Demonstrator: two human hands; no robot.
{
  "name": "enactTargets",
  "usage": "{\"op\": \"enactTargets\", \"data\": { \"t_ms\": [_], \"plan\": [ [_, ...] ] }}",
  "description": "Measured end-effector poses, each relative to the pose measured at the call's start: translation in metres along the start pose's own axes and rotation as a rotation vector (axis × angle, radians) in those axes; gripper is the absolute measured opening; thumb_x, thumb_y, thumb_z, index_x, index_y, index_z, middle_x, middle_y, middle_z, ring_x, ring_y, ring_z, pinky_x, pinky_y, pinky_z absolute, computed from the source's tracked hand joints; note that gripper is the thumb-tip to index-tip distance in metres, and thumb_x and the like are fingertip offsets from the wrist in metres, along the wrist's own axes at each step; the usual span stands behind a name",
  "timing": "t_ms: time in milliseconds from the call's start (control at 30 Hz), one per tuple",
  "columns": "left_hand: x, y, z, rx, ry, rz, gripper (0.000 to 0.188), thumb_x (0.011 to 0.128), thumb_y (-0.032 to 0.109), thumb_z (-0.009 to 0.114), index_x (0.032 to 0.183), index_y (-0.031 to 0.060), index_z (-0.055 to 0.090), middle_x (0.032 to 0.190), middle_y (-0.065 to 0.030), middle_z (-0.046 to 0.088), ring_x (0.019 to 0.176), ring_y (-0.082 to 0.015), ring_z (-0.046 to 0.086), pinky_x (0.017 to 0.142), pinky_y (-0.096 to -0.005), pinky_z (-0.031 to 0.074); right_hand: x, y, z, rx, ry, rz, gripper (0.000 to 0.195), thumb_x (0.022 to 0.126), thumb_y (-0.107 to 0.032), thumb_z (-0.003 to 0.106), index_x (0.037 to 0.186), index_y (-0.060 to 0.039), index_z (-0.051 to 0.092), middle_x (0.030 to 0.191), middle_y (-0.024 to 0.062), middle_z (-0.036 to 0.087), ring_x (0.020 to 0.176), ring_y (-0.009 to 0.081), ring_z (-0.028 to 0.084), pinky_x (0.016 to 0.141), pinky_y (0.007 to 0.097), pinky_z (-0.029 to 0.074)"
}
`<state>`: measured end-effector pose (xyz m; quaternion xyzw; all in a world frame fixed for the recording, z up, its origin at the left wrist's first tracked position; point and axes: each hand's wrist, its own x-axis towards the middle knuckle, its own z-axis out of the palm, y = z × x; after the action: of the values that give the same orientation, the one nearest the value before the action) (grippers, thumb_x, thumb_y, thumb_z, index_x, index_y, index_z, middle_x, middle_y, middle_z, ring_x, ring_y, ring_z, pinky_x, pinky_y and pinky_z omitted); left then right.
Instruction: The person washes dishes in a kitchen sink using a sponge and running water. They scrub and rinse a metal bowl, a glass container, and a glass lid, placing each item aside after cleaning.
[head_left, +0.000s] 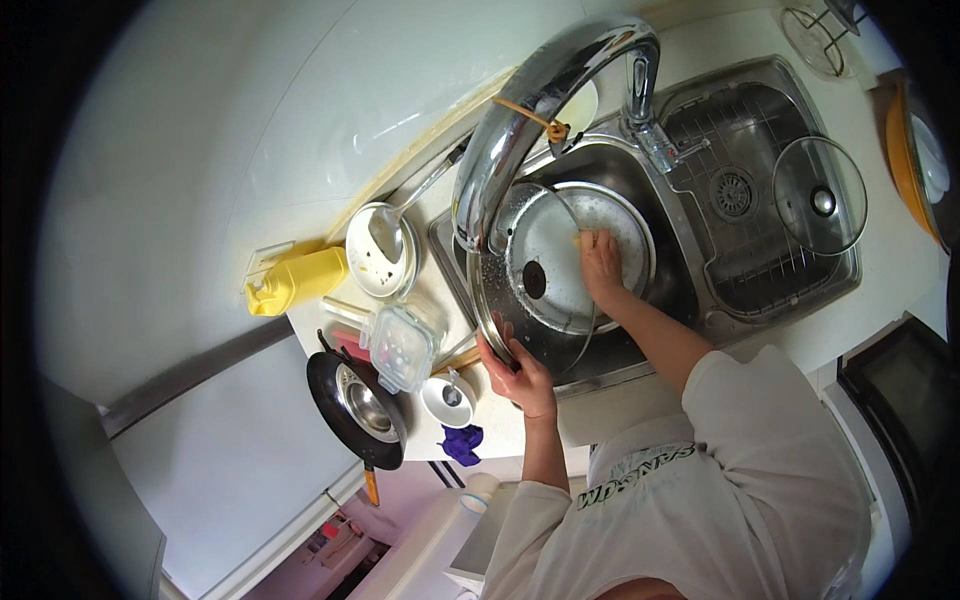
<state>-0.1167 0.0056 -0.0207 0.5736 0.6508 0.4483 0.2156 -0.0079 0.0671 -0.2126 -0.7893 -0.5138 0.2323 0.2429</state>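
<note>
A large glass pot lid with a metal rim and a dark centre knob is held tilted over the left sink basin. My left hand grips its rim at the near left. My right hand is at the lid's right side, fingers curled around something mostly hidden; a sliver of yellow, apparently a sponge, shows at the fingertips. Beneath the lid, a round metal pan or basin with water drops or suds sits in the sink. The chrome faucet arches over the lid's far left side.
A smaller glass lid rests over the right basin's wire rack. Left of the sink stand stacked plates with a ladle, a yellow bottle, a glass container, a black wok, a white bowl and a purple cloth.
</note>
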Motion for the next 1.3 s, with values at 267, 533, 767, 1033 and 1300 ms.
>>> {"op": "enactTargets", "data": {
  "t_ms": [267,533,767,1033,1300],
  "plan": [
    [0.003,-0.010,-0.018,0.080,0.042,0.004,0.041,0.088,-0.003,0.043,0.127,-0.0057,0.030,0.122,-0.0217,0.050,0.108,-0.0261,0.054,0.090,-0.0320,0.045,-0.004,0.022,-0.019,-0.240,-0.224,0.055,0.024,0.082,-0.017,0.048,0.104,-0.0079,0.052,0.107,0.0156,0.050,0.100,0.0301,0.051,0.079,0.0462,0.044],
    [0.009,-0.014,-0.012,-0.045,0.039,-0.019,0.042,0.088,-0.004,0.043,0.128,-0.0040,0.030,0.126,-0.0217,0.047,0.113,-0.0266,0.050,0.095,-0.0332,0.041,0.021,0.051,0.005,0.083,-0.398,0.085,0.022,0.087,-0.016,0.045,0.108,-0.0071,0.046,0.101,0.0170,0.054,0.091,0.0313,0.056,0.074,0.0408,0.048],
    [0.016,-0.020,-0.001,-0.624,-0.036,-0.183,0.044,0.090,0.013,0.042,0.130,0.0000,0.029,0.134,-0.0196,0.037,0.123,-0.0285,0.038,0.101,-0.0397,0.032,-0.015,-0.100,-0.051,1.184,-0.311,-0.112,0.029,0.087,-0.014,0.054,0.108,-0.0031,0.036,0.095,0.0123,0.050,0.083,0.0214,0.052,0.074,0.0325,0.044],
    [0.025,-0.017,0.001,-0.636,-0.038,-0.352,0.055,0.086,0.006,0.047,0.136,0.0017,0.024,0.137,-0.0188,0.033,0.126,-0.0291,0.035,0.102,-0.0426,0.030,-0.106,-0.052,-0.103,0.867,-0.758,-0.205,0.018,0.086,-0.018,0.055,0.091,-0.0032,0.045,0.088,0.0152,0.052,0.080,0.0253,0.052,0.073,0.0353,0.042],
    [0.054,-0.030,-0.029,-0.602,-0.229,-0.740,0.033,0.087,0.012,0.053,0.115,-0.0007,0.042,0.110,-0.0140,0.057,0.102,-0.0230,0.057,0.085,-0.0337,0.047,0.001,0.034,-0.026,-0.051,-0.086,-0.322,0.012,0.080,-0.011,0.054,0.086,-0.0026,0.047,0.086,0.0191,0.055,0.079,0.0385,0.055,0.066,0.0457,0.046]
  ]
}}
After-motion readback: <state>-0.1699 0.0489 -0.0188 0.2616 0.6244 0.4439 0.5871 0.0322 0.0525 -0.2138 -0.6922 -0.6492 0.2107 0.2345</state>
